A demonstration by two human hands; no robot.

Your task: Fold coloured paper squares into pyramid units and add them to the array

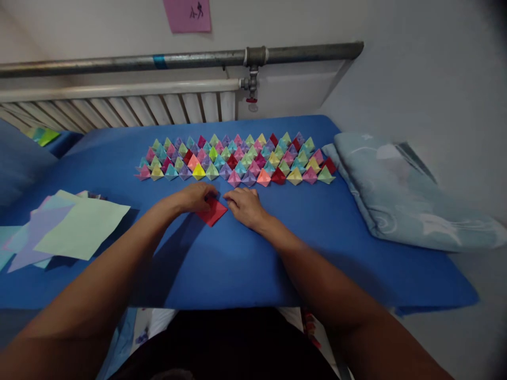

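Note:
My left hand [195, 197] pinches a small red folded paper [214, 213], thumb and fingers closed on its upper left part. The paper lies at a slant on the blue cloth, one corner pointing right. Just right of that corner is my right hand [246, 207], fingers loosely bent and somewhat apart, with nothing visible in them. Beyond both hands stand rows of small folded paper boats [249, 178] in many colours, packed closely together. Some of their lower parts are hidden by the rows in front.
Loose sheets of coloured paper [85, 227] lie stacked on the left. A folded grey-blue blanket [396, 206] rests on the right side of the blue-covered surface [245, 274]. Behind are a white radiator [166, 108] and a metal pipe [119, 64] along the wall.

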